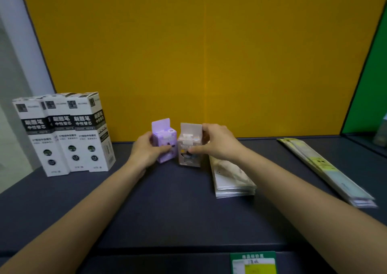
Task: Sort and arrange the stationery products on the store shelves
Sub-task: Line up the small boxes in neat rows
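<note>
Two small product boxes stand upright side by side near the back of the dark shelf. My left hand grips the purple box from its left side, thumb across the front. My right hand grips the pale pink box from its right side, fingers curled round its top and front. Each box has an open flap standing up at the top. The two boxes almost touch.
Three tall white refill boxes stand at the left. A stack of flat packets lies right of the pink box, and long flat packs lie farther right. A green price label sits on the shelf's front edge. Yellow back wall.
</note>
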Motion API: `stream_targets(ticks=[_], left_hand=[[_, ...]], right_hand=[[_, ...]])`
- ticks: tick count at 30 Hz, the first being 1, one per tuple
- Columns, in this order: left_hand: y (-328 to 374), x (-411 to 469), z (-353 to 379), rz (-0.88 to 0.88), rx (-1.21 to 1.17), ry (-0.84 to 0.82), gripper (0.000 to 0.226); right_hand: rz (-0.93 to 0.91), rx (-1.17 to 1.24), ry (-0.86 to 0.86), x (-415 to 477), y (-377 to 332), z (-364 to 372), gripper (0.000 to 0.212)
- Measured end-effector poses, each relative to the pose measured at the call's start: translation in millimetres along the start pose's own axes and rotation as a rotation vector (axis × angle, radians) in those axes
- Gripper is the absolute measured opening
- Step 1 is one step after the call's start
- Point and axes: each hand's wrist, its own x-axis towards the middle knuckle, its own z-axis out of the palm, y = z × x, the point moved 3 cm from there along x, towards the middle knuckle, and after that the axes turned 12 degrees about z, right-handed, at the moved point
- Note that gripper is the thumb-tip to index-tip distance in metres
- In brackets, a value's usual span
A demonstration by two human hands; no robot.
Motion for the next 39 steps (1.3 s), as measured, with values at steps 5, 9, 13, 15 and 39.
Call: stream_targets(ticks=[5, 9, 13, 15, 39], left_hand=[[58, 0, -20, 0.292, 0.109, 0.039, 0.046], [118, -17, -8, 0.375, -0.031, -0.125, 0.051], [177, -45, 38, 0.410, -0.109, -0.328, 0.038], [203, -63, 67, 0.421, -0.145, -0.375, 0.034], [346, -124, 334, 0.423, -0.162, -0.379, 0.021]], right_hand=[[-0.030, 0.254, 0.091, -33, 2, -55, 0.045], [-0.024, 0.304, 0.147, -65, 31, -105, 0.042], [0.041, 0.314, 0.175, -101, 78, -156, 0.040], [0.075, 0.320, 0.173, -121, 107, -182, 0.035], [0.173, 0.362, 0.287, -243, 373, -425, 0.032]])
